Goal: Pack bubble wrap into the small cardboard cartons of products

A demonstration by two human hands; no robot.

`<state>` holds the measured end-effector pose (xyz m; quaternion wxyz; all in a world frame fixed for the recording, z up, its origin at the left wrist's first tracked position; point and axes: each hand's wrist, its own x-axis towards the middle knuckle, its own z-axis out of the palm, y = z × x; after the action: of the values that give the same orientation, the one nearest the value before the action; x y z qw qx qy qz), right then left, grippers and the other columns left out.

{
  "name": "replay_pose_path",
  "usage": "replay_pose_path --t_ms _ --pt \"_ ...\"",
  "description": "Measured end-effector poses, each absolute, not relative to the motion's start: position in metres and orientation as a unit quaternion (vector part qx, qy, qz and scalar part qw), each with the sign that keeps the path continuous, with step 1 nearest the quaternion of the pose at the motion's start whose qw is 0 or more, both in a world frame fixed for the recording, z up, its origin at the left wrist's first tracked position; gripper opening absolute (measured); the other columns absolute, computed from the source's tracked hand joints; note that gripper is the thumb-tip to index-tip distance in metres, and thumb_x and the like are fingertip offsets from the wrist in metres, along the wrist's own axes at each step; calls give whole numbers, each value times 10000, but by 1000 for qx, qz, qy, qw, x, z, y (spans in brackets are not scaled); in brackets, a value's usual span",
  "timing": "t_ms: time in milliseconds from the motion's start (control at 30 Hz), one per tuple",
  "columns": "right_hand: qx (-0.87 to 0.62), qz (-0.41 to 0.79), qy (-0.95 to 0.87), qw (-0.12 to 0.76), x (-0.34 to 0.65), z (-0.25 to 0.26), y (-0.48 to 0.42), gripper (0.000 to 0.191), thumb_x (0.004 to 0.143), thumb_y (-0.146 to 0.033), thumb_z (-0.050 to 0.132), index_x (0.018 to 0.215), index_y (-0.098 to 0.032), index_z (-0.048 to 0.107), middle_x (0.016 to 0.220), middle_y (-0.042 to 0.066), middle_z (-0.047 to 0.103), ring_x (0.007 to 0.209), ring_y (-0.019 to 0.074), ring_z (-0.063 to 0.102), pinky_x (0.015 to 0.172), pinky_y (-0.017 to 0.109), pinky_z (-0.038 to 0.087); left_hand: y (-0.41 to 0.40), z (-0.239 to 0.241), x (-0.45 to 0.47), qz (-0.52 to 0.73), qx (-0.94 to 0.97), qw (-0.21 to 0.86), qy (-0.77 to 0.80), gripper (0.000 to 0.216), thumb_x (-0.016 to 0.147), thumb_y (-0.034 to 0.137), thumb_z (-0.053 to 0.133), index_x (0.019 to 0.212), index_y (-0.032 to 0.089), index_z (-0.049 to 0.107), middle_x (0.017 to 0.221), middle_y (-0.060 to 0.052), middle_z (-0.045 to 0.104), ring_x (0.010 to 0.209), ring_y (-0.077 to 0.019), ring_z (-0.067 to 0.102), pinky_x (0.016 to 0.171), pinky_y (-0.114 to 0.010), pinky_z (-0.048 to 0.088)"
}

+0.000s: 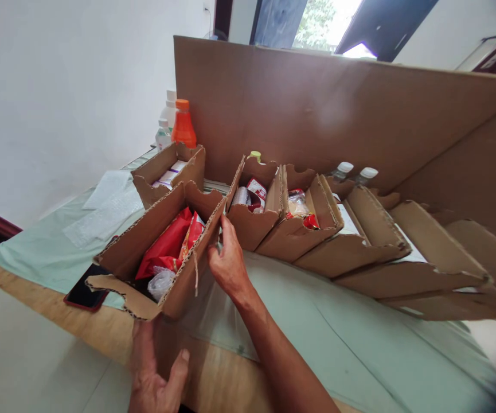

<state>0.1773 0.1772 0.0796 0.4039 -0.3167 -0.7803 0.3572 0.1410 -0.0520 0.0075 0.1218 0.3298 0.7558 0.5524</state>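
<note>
A long open cardboard box [187, 287] sits between my two hands, its front end near the table edge. Red packets [166, 244] and crumpled clear plastic [160, 283] lie inside it. My right hand [231, 261] presses against the box's right wall, fingers together and pointing away from me. Below the front end is my left hand [155, 367], its fingertips hidden at the box and its thumb held apart. A dark phone with a red edge [85, 289] lies by the box's left side, partly covered by it.
A smaller cardboard box [196, 172] holds white packs behind. To the right stands a row of similar boxes [269, 223] with packaged goods. An orange bottle [183, 126] and clear bottles stand behind. A tall cardboard panel [316, 109] backs the green-covered table [299, 310]. Bubble wrap [105, 218] lies left.
</note>
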Motion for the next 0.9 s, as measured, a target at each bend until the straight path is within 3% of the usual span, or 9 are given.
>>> replay_pose_path --t_ms 167,267,433,567,667,800,900 --pt "-324 328 -797 391 178 94 162 853 754 -74 519 1582 -172 337 1617 146 393 1513 295 358 1264 564 279 -51 11 139 525 338 134 770 794 926 342 613 1626 288 240 1658 -149 333 1524 -398 342 1240 -636 259" --pt "-309 319 -805 393 183 97 157 839 782 -97 532 1584 -237 333 1632 109 380 1518 285 351 1265 572 267 -48 13 133 510 361 115 772 777 931 321 608 1623 293 256 1658 -135 336 1537 -381 323 1246 -614 269" --pt "-304 320 -799 408 204 77 148 737 848 -138 542 1554 -279 387 1618 82 414 1502 270 383 1252 542 303 -23 22 123 534 415 169 717 828 929 243 612 1638 319 192 1693 -122 286 1555 -356 296 1246 -617 272" --pt "-360 332 -776 398 231 34 146 693 861 -161 539 1534 -269 409 1555 109 496 1434 285 477 1187 554 401 24 37 128 593 415 224 653 822 901 232 608 1625 309 227 1728 -104 181 1582 -353 216 1184 -561 420" --pt "-394 332 -769 379 247 0 146 677 874 -197 545 1535 -231 402 1509 142 538 1378 302 534 1152 571 438 71 44 132 634 380 274 615 827 881 237 612 1614 260 230 1732 -149 116 1557 -369 284 1110 -509 515" --pt "-397 326 -774 370 256 -21 146 682 861 -189 556 1528 -218 421 1497 151 550 1389 313 522 1156 576 436 134 46 131 642 365 273 617 810 888 186 556 1609 187 186 1689 -228 192 1446 -342 484 1103 -496 517" --pt "-393 322 -778 370 257 -22 146 684 863 -162 540 1533 -218 416 1489 149 557 1377 300 538 1146 559 457 154 48 126 638 377 245 625 806 857 152 562 1590 159 227 1666 -238 241 1470 -344 446 1122 -498 495"
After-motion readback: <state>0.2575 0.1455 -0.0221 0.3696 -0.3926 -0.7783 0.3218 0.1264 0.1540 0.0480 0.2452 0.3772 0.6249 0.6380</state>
